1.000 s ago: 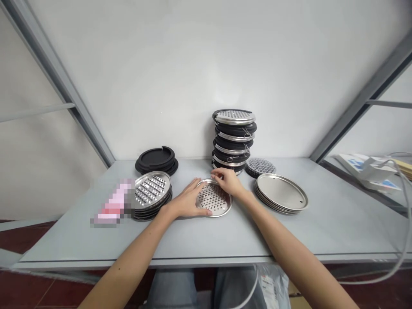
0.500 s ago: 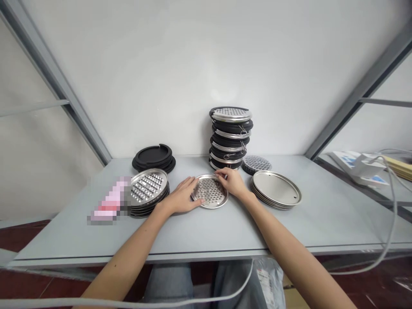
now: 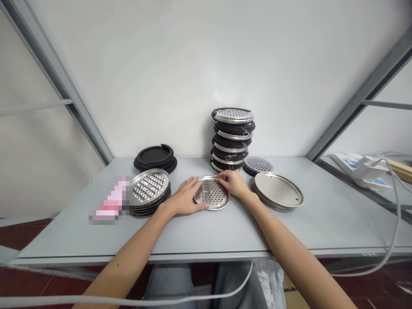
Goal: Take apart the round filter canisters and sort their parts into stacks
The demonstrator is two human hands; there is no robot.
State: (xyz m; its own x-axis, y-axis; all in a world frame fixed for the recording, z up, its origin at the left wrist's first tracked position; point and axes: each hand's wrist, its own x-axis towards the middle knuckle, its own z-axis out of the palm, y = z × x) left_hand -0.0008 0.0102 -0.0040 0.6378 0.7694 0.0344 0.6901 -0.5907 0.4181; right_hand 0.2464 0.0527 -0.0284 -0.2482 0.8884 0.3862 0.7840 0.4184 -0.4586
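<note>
A round perforated metal disc lies flat on the grey table in front of me. My left hand cups its left rim, thumb along the near edge and fingers curled over the far-left edge. My right hand pinches the disc's far-right rim with bent fingers. Both hands grip the disc.
A stack of grater discs sits to the left beside a blurred pink object. Plain metal plates are stacked on the right. Behind stand a tall pile of assembled black-and-metal units, black rubber lids and a perforated disc.
Both hands stay on the perforated disc. The fingers have shifted slightly round its rim. The view moved a little.
</note>
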